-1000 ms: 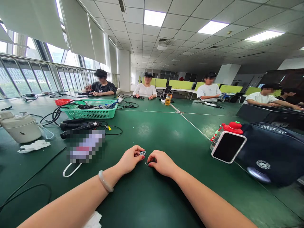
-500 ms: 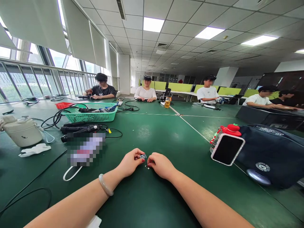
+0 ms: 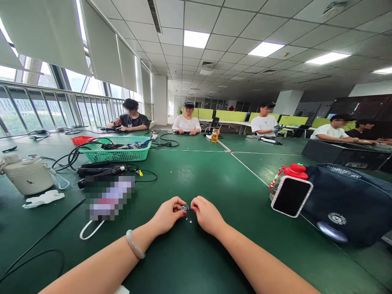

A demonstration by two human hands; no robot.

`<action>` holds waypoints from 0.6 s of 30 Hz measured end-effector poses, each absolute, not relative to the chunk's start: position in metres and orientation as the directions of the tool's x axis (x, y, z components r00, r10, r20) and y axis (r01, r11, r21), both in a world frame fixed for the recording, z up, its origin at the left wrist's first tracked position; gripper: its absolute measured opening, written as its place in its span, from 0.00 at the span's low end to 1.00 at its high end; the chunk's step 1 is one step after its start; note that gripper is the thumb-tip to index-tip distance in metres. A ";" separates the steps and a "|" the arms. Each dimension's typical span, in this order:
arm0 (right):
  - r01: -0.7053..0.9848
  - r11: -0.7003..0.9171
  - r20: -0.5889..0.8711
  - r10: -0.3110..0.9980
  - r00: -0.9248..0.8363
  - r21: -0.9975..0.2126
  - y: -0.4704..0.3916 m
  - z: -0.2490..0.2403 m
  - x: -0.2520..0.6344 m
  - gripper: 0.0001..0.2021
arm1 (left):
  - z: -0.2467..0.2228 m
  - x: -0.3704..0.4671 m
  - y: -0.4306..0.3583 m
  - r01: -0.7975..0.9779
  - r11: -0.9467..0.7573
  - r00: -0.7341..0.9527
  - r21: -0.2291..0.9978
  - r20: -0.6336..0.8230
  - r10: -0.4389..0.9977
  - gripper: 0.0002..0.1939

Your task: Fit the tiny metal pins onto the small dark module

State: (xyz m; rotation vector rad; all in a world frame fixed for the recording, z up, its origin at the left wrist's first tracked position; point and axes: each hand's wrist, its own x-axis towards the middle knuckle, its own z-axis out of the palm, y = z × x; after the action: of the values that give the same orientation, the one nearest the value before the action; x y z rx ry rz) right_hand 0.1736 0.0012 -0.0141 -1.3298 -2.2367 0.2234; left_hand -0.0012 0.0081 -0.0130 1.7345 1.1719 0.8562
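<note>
My left hand (image 3: 170, 211) pinches a small dark circuit board with white markings (image 3: 184, 207) between thumb and fingers, just above the green table (image 3: 183, 257). Close to the board's right edge is my right hand (image 3: 206, 211), its fingers curled and pressed together at the tips. Whatever those fingertips hold, if anything, is hidden. Below the gap between both hands a tiny pale, rectangular piece (image 3: 189, 220) lies on the table, apart from the fingers.
To the left are a pixelated pouch-like item (image 3: 110, 200), black cables, a green basket (image 3: 118, 153) and a beige bottle (image 3: 29, 173). At right, a phone (image 3: 292, 197) leans by a red-lidded bottle (image 3: 296, 170) and a dark bag (image 3: 349, 204). Several people sit farther back.
The view has tilted up slightly, so the table things appear lower. My right fingertips have shifted slightly away from the small pale piece. The board stays in my left hand.
</note>
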 end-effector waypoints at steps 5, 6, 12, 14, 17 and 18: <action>0.747 0.552 0.435 0.814 -0.386 -0.371 -0.003 -0.005 0.167 0.07 | -0.008 -0.001 0.003 0.401 -0.228 0.391 0.887 0.060 0.919 0.11; 0.749 0.564 0.435 0.805 -0.405 -0.347 -0.004 -0.004 0.166 0.07 | -0.008 -0.001 0.003 0.400 -0.241 0.404 0.884 0.066 0.912 0.11; 0.768 0.578 0.431 0.788 -0.439 -0.275 -0.004 -0.003 0.163 0.06 | -0.009 -0.002 0.004 0.394 -0.250 0.418 0.885 0.069 0.906 0.10; 0.764 0.581 0.432 0.787 -0.440 -0.280 -0.005 -0.003 0.164 0.07 | -0.009 -0.002 0.004 0.399 -0.252 0.419 0.881 0.069 0.906 0.09; 0.755 0.582 0.432 0.790 -0.436 -0.302 -0.008 -0.003 0.165 0.07 | -0.009 -0.002 0.003 0.408 -0.260 0.412 0.875 0.078 0.908 0.09; 0.751 0.582 0.433 0.791 -0.433 -0.312 -0.008 -0.004 0.165 0.07 | -0.009 -0.002 0.003 0.406 -0.260 0.407 0.876 0.082 0.910 0.09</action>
State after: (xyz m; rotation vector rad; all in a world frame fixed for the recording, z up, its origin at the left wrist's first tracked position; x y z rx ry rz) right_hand 0.1653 -0.0084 -0.0039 -1.2245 -2.2725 0.0972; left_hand -0.0018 0.0029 -0.0086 1.8432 1.1317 0.7745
